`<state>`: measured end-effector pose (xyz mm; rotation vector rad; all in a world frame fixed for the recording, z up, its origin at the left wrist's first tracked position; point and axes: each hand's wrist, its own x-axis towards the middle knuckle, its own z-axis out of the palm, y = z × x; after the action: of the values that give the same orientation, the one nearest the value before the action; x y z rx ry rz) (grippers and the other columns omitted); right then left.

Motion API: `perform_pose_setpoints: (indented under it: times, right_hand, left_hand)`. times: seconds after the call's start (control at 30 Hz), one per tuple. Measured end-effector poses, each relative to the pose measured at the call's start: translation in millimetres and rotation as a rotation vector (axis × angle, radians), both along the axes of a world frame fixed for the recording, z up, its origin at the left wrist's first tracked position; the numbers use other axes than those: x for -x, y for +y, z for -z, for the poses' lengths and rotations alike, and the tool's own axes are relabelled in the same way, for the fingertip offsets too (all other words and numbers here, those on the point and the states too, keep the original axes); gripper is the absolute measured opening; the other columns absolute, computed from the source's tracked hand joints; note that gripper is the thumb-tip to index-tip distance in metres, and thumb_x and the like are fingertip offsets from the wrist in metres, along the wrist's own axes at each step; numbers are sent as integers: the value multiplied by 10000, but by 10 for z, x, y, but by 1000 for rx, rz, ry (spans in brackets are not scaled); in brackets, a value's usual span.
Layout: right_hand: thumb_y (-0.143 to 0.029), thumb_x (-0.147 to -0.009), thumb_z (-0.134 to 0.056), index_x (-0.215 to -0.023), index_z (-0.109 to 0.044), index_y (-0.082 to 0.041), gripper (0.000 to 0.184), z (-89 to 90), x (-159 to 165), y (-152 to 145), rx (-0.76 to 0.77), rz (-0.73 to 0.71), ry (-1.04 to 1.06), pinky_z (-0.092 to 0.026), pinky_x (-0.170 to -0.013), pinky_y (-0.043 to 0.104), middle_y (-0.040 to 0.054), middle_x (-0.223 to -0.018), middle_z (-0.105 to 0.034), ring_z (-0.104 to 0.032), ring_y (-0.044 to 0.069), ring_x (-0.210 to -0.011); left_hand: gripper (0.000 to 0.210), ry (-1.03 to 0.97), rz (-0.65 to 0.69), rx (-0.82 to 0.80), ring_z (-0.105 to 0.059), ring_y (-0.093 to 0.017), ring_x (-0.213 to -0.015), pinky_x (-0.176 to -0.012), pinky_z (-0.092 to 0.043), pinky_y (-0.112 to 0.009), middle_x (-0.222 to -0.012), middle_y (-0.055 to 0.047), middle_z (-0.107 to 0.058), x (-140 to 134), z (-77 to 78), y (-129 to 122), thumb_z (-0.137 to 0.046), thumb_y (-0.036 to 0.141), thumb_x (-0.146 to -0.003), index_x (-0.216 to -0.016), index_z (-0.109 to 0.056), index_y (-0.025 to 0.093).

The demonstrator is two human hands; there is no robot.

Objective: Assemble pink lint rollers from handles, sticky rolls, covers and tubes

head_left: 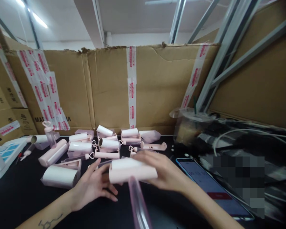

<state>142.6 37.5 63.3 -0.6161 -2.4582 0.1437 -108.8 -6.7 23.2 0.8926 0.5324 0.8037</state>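
Observation:
My right hand (160,168) is wrapped round the right end of what looks like a pink lint roller (132,175). Its housing lies crosswise with a white roll behind the pink edge, and a clear pink tube (139,203) points down towards me. Close to the left end of the housing, my left hand (91,183) has its fingers spread and holds nothing; whether a fingertip touches the housing I cannot tell. Left of that hand lies a white paper roll (59,176). Beyond both hands are several pink housings (107,155), white rolls and heart-ended handles (90,156).
A phone (212,187) with a lit screen lies right of my right arm. Behind it stand a lidded plastic cup (188,132) with a straw and a heap of dark bags and cables. A white panel (7,156) sits at far left. A taped cardboard wall (109,92) closes the back.

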Motion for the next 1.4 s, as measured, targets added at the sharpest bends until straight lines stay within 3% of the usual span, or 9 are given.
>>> perform_pose_setpoints:
  times: [0.17,0.33,0.5,0.57,0.8,0.9,1.07,1.17,1.4]
  right_hand:
    - [-449,-710,-642,-926,-629,-143,375,-24,-127,243,415,287,219,-445,-596,276,47,-795,-643,-590,197,-700]
    - [-490,-635,-683,-853,-645,-126,426,159,-21,330,511,371,178,-428,-669,282,51,-833,-624,-573,208,-764]
    - [-534,-671,-634,-825,-639,-119,443,278,100,262,631,284,84,-425,-586,256,39,-765,-618,-561,184,-687]
    - [-523,-678,-638,-872,-641,-127,441,292,145,208,639,204,76,-443,-629,264,42,-816,-625,-570,189,-727]
    - [-481,-665,-677,-1066,-587,-185,507,299,239,19,523,111,79,-440,-825,306,66,-1057,-575,-559,211,-941]
    - [-461,-629,-713,-1116,-555,-191,579,263,215,-9,455,126,78,-432,-844,316,67,-1073,-578,-548,221,-968]
    - [-438,-757,-613,-954,-647,-201,311,171,197,-56,508,54,24,-435,-814,293,33,-940,-646,-583,197,-892]
    - [-420,-796,-579,-957,-652,-198,284,153,226,-98,501,22,39,-419,-846,299,40,-947,-645,-571,195,-918]
    - [-385,-879,-467,-854,-659,-175,285,293,307,-49,488,4,126,-423,-798,275,49,-871,-594,-553,169,-861]
  left_hand:
    - [478,527,-382,-553,-520,-219,-884,-848,-393,-353,-1013,-92,-557,33,173,31,-564,420,-778,-1208,-495,222]
    - [579,885,-395,-855,-448,-245,-1091,-979,-328,-419,-1235,-70,-449,48,316,48,-612,353,-751,-1279,-380,302]
    - [873,877,-420,-883,-423,-255,-1167,-963,-380,-448,-1398,-121,-242,28,417,72,-624,366,-741,-1374,-26,301]
    - [930,886,-424,-887,-381,-274,-1217,-1002,-334,-470,-1399,-131,-259,34,418,73,-646,370,-722,-1377,7,282]
    - [637,958,-331,-842,-409,-274,-1200,-1015,-314,-446,-1320,-93,-415,64,337,85,-633,373,-723,-1270,-331,250]
    - [611,971,-311,-803,-452,-258,-1157,-999,-331,-435,-1271,-86,-457,60,320,91,-632,366,-724,-1253,-347,256]
    - [652,954,-284,-826,-451,-232,-1160,-996,-344,-399,-1226,-81,-487,83,342,117,-641,389,-716,-1268,-322,253]
    - [688,933,-282,-850,-455,-240,-1154,-989,-352,-394,-1212,-75,-498,103,347,134,-670,379,-685,-1269,-328,252]
    - [680,971,-279,-838,-501,-232,-1085,-976,-348,-389,-1153,-60,-533,97,304,121,-684,366,-663,-1252,-363,256]
